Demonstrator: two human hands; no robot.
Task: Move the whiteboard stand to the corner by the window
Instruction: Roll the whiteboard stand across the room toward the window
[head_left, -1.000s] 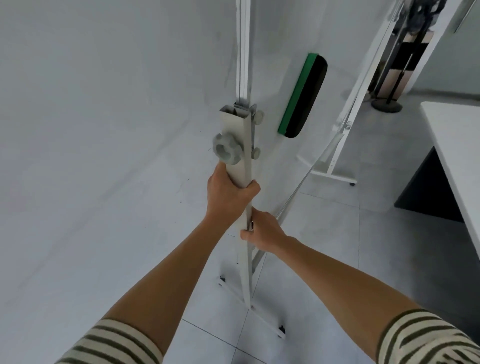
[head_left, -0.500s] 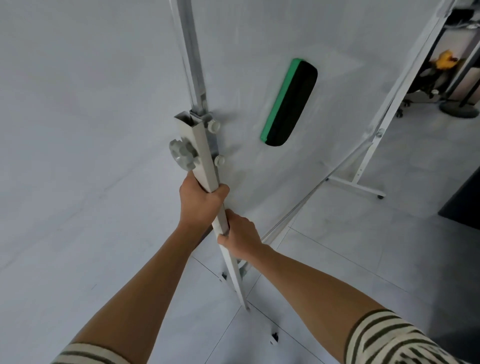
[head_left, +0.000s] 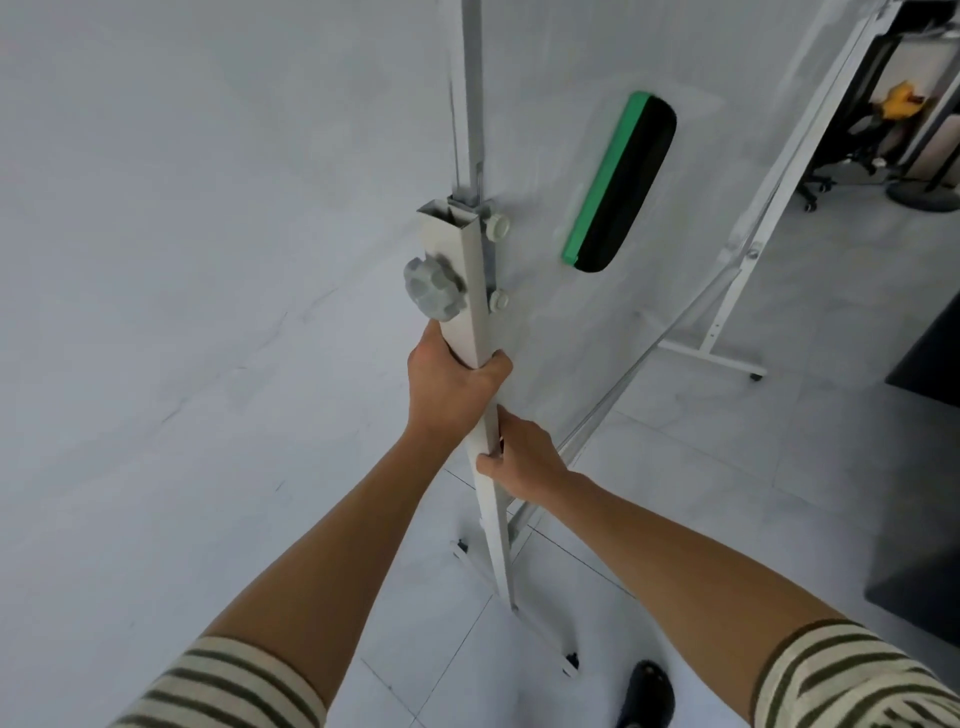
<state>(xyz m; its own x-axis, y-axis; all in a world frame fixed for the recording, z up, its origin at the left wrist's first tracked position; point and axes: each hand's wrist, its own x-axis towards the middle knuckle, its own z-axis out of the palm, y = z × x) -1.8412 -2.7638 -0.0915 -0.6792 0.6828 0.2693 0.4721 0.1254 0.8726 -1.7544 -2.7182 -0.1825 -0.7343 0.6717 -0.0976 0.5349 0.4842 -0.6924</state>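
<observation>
With the near upright (head_left: 480, 332) of the whiteboard stand (head_left: 597, 130) clasped in the grip of the left hand (head_left: 449, 382) and the right hand (head_left: 524, 460), the green eraser (head_left: 621, 182) could be shaken loose, or the shoe (head_left: 647, 693) struck by a caster (head_left: 572, 661), if the frame is jerked.

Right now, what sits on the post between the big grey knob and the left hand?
Nothing: in the head view the left hand grips the post just under the grey knob, only bare post between.

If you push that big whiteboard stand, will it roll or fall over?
The whiteboard stand probably rolls, since small casters show under its foot bar. It is tall and thin, so a hard shove might wobble it. The eraser clinging to the board could slip off.
</observation>
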